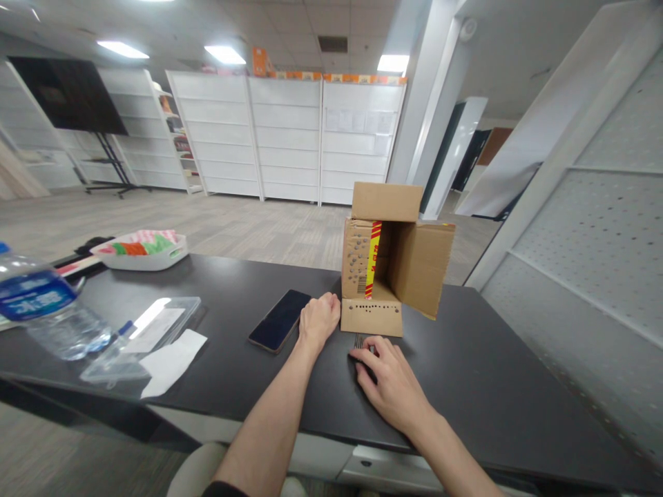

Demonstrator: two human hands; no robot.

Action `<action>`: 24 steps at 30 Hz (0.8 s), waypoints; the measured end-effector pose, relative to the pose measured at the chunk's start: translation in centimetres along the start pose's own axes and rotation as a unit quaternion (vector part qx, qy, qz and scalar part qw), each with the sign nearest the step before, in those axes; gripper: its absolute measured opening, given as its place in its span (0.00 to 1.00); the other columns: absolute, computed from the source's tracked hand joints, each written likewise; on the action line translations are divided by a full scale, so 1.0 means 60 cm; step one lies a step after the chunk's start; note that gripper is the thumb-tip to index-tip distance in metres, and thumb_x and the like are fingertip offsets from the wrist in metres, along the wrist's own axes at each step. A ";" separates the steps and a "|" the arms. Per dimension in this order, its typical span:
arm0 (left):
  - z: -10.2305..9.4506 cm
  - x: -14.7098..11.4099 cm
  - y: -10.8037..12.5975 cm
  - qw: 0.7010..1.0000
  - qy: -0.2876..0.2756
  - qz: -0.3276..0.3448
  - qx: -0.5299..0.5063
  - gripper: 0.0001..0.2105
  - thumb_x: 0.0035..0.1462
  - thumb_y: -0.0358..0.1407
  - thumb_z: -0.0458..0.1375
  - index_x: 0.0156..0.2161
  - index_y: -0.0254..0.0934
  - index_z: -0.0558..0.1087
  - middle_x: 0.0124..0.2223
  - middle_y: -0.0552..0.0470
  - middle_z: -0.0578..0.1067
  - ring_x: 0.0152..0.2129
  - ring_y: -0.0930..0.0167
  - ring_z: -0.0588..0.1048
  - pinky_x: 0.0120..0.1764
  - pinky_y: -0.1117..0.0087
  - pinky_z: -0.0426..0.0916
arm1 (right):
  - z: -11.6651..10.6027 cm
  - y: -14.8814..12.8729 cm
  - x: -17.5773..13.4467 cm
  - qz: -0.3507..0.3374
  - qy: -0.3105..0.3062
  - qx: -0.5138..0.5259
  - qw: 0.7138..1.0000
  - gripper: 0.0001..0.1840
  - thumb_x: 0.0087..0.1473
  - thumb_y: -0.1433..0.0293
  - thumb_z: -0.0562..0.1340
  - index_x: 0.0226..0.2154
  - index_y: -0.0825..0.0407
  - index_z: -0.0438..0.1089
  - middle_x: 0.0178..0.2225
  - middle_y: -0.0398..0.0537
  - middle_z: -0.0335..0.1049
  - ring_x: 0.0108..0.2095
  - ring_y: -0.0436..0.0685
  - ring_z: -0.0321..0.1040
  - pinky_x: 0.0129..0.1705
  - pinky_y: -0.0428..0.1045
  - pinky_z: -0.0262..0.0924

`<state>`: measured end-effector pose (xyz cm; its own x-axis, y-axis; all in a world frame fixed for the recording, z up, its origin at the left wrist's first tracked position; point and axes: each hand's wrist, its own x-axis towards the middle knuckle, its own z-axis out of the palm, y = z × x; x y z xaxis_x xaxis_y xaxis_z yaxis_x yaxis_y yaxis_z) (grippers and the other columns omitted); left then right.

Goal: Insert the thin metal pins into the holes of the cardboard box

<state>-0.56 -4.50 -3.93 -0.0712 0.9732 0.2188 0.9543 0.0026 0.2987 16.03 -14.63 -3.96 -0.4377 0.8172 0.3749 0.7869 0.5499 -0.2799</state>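
An open cardboard box [357, 266] stands on the dark table with its opening toward me and its flaps folded out. Small holes dot its left panel and the lower flap [370, 317], which lies toward me. My left hand [320, 319] is curled into a fist on the table, just left of that flap and beside the phone. In front of the flap, my right hand [382, 373] pinches a fork [358, 341] between thumb and fingers. The fork's tines point toward the flap; its handle is mostly hidden by the hand.
A dark-screened phone [281, 321] lies left of the fist. Further left are a clear plastic case [176, 321], a white paper piece [173, 362], a water bottle [49, 304] and a white tray [155, 261] with colourful items. A perforated white panel [595, 228] borders the table's right side.
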 end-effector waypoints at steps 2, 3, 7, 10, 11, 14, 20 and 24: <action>0.001 0.000 0.000 1.000 0.001 0.001 0.000 0.24 0.64 0.44 0.36 0.38 0.38 0.73 0.36 0.42 0.77 0.34 0.64 0.76 0.35 0.69 0.63 | 0.002 0.002 0.000 0.004 0.002 0.003 1.000 0.15 0.56 0.73 0.55 0.45 0.46 0.67 0.42 0.49 0.62 0.40 0.57 0.61 0.42 0.52 0.56; 0.001 0.000 0.000 1.000 0.001 0.000 0.000 0.24 0.64 0.44 0.36 0.38 0.38 0.73 0.36 0.42 0.77 0.34 0.64 0.76 0.35 0.69 0.63 | 0.004 0.003 0.001 0.006 0.003 0.006 1.000 0.15 0.56 0.73 0.55 0.45 0.46 0.67 0.42 0.49 0.62 0.40 0.57 0.61 0.42 0.52 0.57; 0.002 0.001 -0.001 1.000 0.000 -0.002 -0.003 0.24 0.64 0.44 0.36 0.38 0.39 0.73 0.36 0.42 0.77 0.34 0.64 0.76 0.35 0.69 0.63 | 0.009 0.007 0.001 0.009 0.006 0.017 1.000 0.15 0.56 0.74 0.55 0.45 0.47 0.67 0.42 0.50 0.62 0.41 0.57 0.61 0.42 0.52 0.57; 0.002 0.001 -0.001 1.000 -0.002 -0.005 -0.005 0.24 0.64 0.44 0.36 0.38 0.38 0.73 0.36 0.42 0.77 0.34 0.64 0.76 0.36 0.69 0.63 | 0.009 0.008 0.001 0.009 0.009 0.023 1.000 0.16 0.55 0.75 0.55 0.46 0.47 0.66 0.42 0.50 0.62 0.42 0.57 0.61 0.43 0.52 0.58; 0.002 0.001 -0.001 1.000 -0.003 -0.006 -0.006 0.24 0.64 0.44 0.36 0.38 0.38 0.73 0.36 0.42 0.77 0.34 0.64 0.76 0.36 0.69 0.63 | 0.008 0.008 0.001 0.010 0.009 0.026 1.000 0.16 0.54 0.75 0.55 0.46 0.47 0.66 0.43 0.50 0.62 0.42 0.57 0.61 0.43 0.53 0.58; 0.003 0.001 -0.001 1.000 0.001 -0.002 -0.003 0.24 0.64 0.44 0.36 0.37 0.38 0.73 0.36 0.42 0.77 0.33 0.64 0.76 0.35 0.69 0.62 | 0.005 0.007 -0.001 0.015 0.008 0.036 0.999 0.19 0.52 0.77 0.55 0.46 0.48 0.65 0.43 0.50 0.62 0.43 0.58 0.60 0.44 0.53 0.57; 0.006 0.002 -0.003 1.000 0.013 0.006 0.004 0.23 0.63 0.44 0.36 0.35 0.39 0.72 0.34 0.43 0.77 0.31 0.64 0.76 0.32 0.69 0.62 | 0.006 0.007 -0.007 0.029 0.010 0.069 0.997 0.21 0.49 0.79 0.54 0.46 0.48 0.65 0.44 0.50 0.61 0.43 0.58 0.60 0.46 0.54 0.57; 0.006 0.003 -0.003 1.000 0.009 0.004 0.004 0.24 0.63 0.44 0.35 0.36 0.39 0.73 0.34 0.42 0.77 0.32 0.64 0.76 0.33 0.69 0.63 | 0.009 0.008 -0.007 0.033 0.009 0.079 0.996 0.22 0.49 0.80 0.53 0.46 0.48 0.64 0.44 0.49 0.60 0.42 0.57 0.59 0.45 0.54 0.58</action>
<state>-0.66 -4.25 -4.31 -0.0682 0.9688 0.2382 0.9572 -0.0037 0.2895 16.39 -14.62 -4.73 -0.3778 0.8506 0.3658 0.7356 0.5157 -0.4393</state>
